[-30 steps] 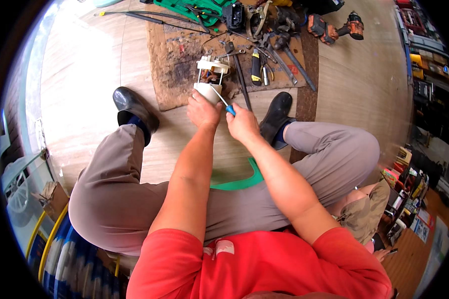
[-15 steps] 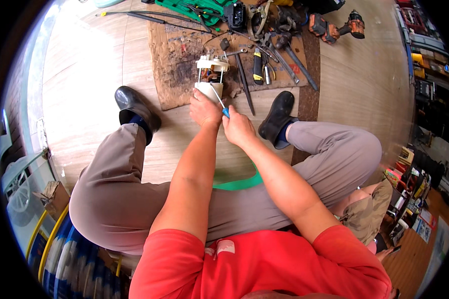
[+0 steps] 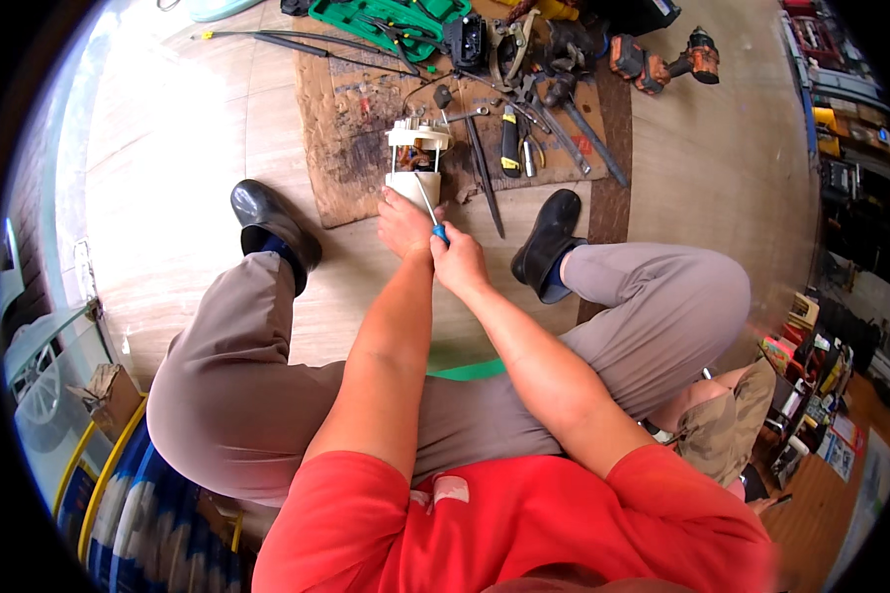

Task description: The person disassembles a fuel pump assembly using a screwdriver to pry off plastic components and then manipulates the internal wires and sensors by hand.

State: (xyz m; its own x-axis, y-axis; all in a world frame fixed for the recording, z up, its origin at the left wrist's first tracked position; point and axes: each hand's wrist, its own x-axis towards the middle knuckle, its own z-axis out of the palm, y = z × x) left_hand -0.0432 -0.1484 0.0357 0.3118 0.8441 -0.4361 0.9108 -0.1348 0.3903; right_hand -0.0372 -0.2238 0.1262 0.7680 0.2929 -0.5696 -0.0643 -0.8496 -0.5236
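A fuel pump module (image 3: 412, 186), cream-white with a flanged top, metal rods and brownish wiring between its halves, stands at the near edge of a stained cardboard sheet. Wrapped round its lower white cup is my left hand (image 3: 403, 223), fingers closed on it. My right hand (image 3: 459, 259) grips the blue handle of a screwdriver (image 3: 428, 202). The screwdriver's shaft slants up and left over my left hand, and its tip meets the upper rim of the white cup. Whether the tip is wedged under something is too small to tell.
On the cardboard (image 3: 346, 128) lie a yellow-black utility knife (image 3: 510, 141), a dark pry bar (image 3: 485, 178), pliers, a hammer and a green tool case (image 3: 391, 22). A cordless drill (image 3: 700, 56) rests at the back right. My boots flank the work. Another person sits at lower right.
Both hands have shifted slightly toward me, and the screwdriver stands a little steeper. The pump module stays in my left hand's grip.
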